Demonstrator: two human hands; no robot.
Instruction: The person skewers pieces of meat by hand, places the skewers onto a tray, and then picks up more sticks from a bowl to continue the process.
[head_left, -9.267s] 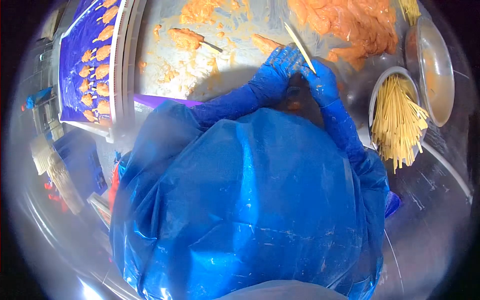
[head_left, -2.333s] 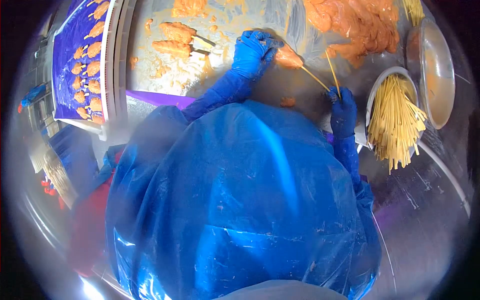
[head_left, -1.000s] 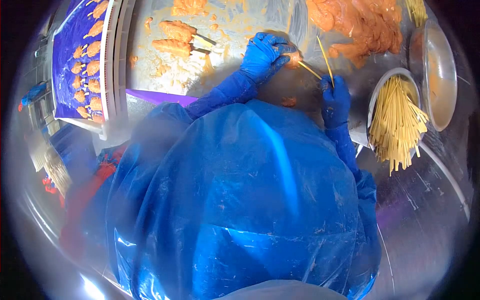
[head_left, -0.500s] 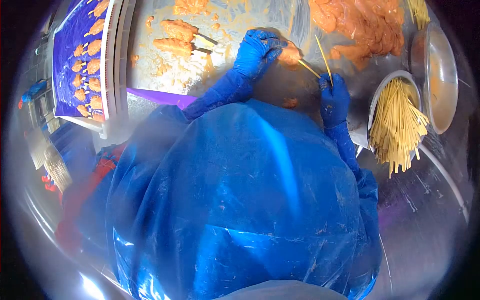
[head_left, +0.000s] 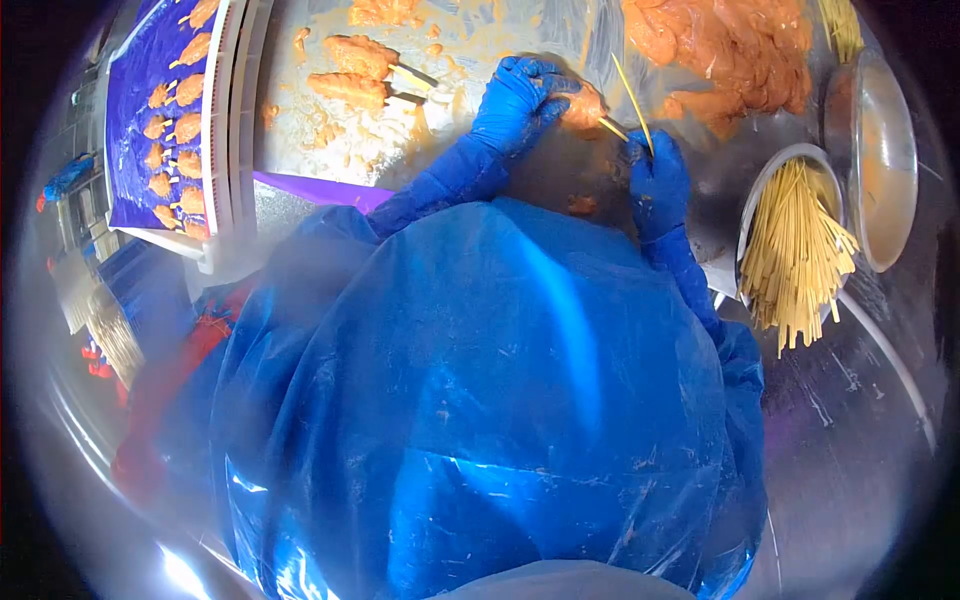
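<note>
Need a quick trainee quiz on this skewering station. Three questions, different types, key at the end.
1. Multiple choice. What does the left hand hold?
A) The clear plastic bowl
B) A meat piece with a stick jutting out of it
C) A corner of the purple sheet

2. True or false: the purple-lined tray and the large bundle of sticks are on opposite sides of the picture.

3. Fill in the blank: the two finished skewers lying side by side on the worktop have their bare stick ends pointing toward the picture's ____ side.

Key: 1. B; 2. True; 3. right
</note>
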